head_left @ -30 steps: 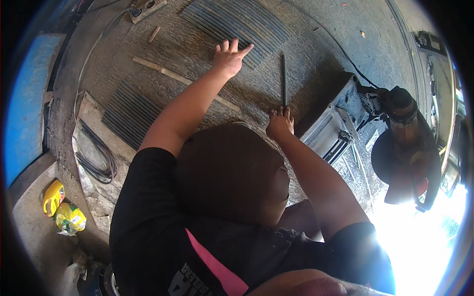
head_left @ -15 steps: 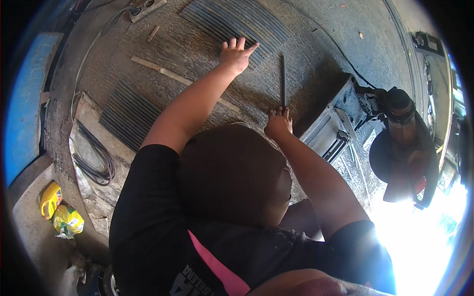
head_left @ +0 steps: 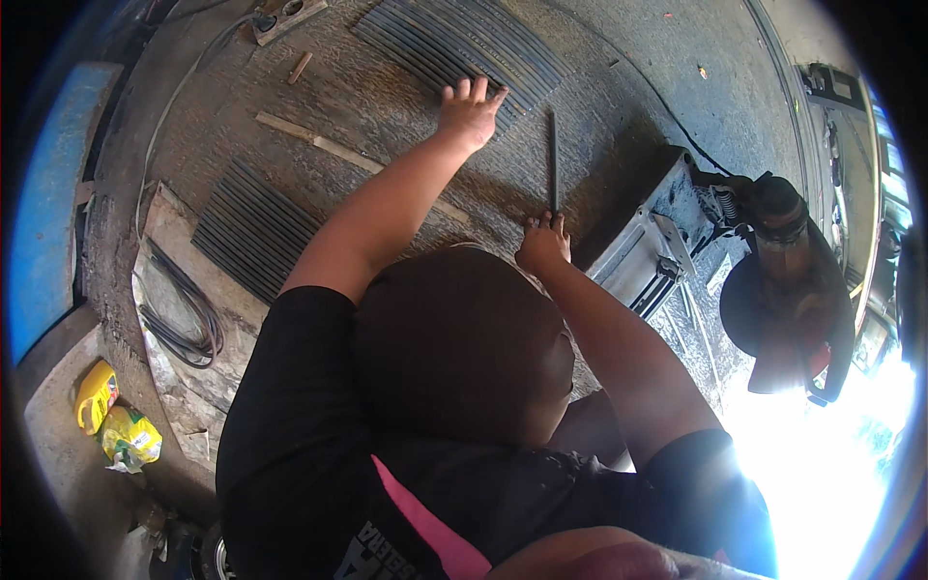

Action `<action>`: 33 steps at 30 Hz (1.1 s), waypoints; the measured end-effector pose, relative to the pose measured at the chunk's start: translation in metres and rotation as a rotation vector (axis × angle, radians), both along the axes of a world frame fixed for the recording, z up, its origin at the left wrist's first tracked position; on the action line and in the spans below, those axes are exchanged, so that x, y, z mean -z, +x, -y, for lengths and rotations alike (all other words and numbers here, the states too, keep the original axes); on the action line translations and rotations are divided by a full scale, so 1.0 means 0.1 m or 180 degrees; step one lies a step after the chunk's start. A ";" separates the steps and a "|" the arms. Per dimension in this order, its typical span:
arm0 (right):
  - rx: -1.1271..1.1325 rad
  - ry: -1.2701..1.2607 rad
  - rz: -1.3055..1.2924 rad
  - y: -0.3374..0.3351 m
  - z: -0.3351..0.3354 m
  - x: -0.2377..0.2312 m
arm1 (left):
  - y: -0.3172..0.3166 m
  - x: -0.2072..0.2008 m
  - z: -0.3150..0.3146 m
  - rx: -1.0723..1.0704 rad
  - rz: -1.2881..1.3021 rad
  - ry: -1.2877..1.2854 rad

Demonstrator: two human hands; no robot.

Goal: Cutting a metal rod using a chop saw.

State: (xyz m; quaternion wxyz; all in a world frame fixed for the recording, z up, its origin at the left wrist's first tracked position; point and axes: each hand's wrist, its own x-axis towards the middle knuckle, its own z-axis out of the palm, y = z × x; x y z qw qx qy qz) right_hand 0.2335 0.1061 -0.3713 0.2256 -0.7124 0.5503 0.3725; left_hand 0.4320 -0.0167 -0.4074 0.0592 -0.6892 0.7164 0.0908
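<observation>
Fingers (head_left: 480, 90) of left hand (head_left: 469, 114) spread flat on ribbed mat (head_left: 464, 39), grasping nothing. Right hand (head_left: 543, 244) pinches near end of thin metal rod (head_left: 554, 159) lying on concrete floor (head_left: 387, 106). Rod likely stiff, light; best gripped mid-length.

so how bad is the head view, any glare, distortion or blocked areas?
Head view: blown-out white glare at the lower right, washing out the ground by the cut-off saw. Fisheye bends edges near the rim, with a dark vignette around. The head and shoulders of a person in a black shirt fill the centre, hiding the ground beneath; the left hand on ribbed bars and right hand at a thin rod stay sharp.
</observation>
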 end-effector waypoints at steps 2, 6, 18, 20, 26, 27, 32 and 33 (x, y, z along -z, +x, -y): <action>0.0006 -0.0023 -0.0014 -0.02 0.00 0.02 | -0.04 -0.01 0.02 0.0001 -0.0003 -0.0019; -0.0044 -0.0008 0.0037 0.00 0.01 0.01 | -0.02 0.05 0.02 -0.0014 -0.0086 -0.0179; 0.0041 0.0052 0.0056 -0.05 0.02 -0.02 | -0.13 0.04 0.17 -0.0023 -0.0070 -0.0101; 0.0041 0.0035 0.0071 -0.06 0.01 0.00 | -0.12 0.03 0.19 -0.0025 -0.0105 -0.0057; 0.0076 -0.0048 0.0153 -0.09 -0.01 0.03 | -0.21 -0.07 0.23 0.0063 0.0007 -0.0154; 0.0069 -0.0044 0.0122 -0.10 -0.01 0.03 | -0.25 -0.09 0.24 0.0073 0.0005 -0.0150; 0.0057 0.0004 0.0209 -0.07 0.00 0.03 | -0.22 0.01 0.29 0.0050 0.0143 -0.0319; 0.0017 0.0030 0.0222 -0.07 -0.01 0.02 | -0.20 0.04 0.28 0.0047 0.0131 -0.0314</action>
